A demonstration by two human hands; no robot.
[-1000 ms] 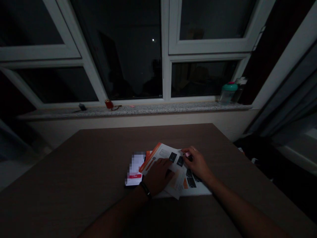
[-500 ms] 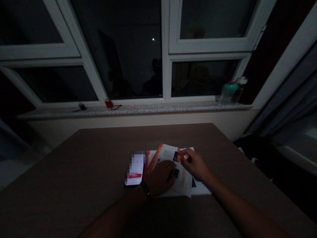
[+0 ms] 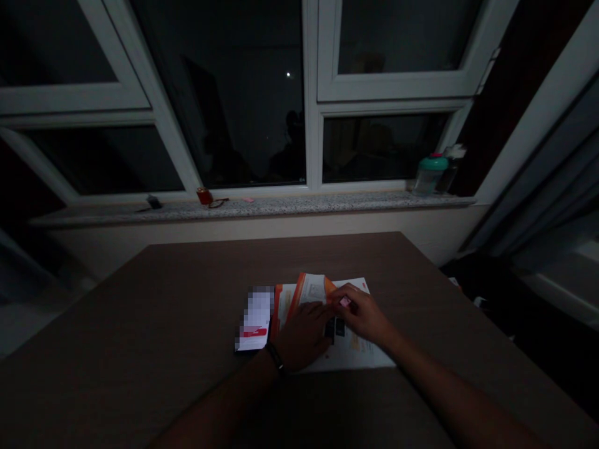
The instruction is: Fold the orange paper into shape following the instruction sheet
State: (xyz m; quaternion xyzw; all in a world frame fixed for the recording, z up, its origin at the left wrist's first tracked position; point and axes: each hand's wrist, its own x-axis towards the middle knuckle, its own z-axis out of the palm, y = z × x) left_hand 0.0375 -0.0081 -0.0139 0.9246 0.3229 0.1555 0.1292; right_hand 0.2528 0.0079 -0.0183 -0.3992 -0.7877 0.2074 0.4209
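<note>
On the far side, along the speckled granite window sill (image 3: 285,204), we see from left to right a small dark object (image 3: 153,202), a small red cup (image 3: 204,196), a pair of thin-framed glasses (image 3: 218,203), a small pink slip (image 3: 248,199) and a clear bottle with a teal lid (image 3: 430,174).

Nearer us, on the brown wood-grain bench (image 3: 187,293), a black smartphone (image 3: 254,319) lies at the left with its lit screen too blurred to read. Just to its right, our left grip (image 3: 302,337), with a black band on the wrist (image 3: 275,357), lies palm down with its fingers apart from any clamp, pressing on the near part of an orange-and-white printed leaflet (image 3: 309,290). The leaflet's upper flap rises in a loose fold, and a flat white printed sheet (image 3: 360,355) lies under it, reaching toward the right.

Our right grip (image 3: 362,315) sits over the leaflet, just beside the left grip, with its thumb and fingers pinched together on a small pink piece (image 3: 345,302). The piece is held right at the leaflet's orange-edged fold, though we cannot tell whether it touches the paper.
</note>
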